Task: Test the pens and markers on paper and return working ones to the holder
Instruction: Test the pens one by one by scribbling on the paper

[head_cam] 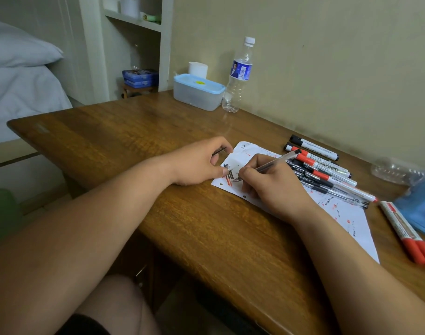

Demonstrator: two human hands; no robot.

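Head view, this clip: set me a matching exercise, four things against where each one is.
Things:
1. clear pen
2. water bottle
3. two red markers
4. pen cap

Places:
A. standing by the wall beside the lidded plastic box
B. held in the left hand
C. in the right hand, tip on the paper
D. lying on the table, right of the paper

Pairs: 1-C, 2-A, 3-D, 4-B
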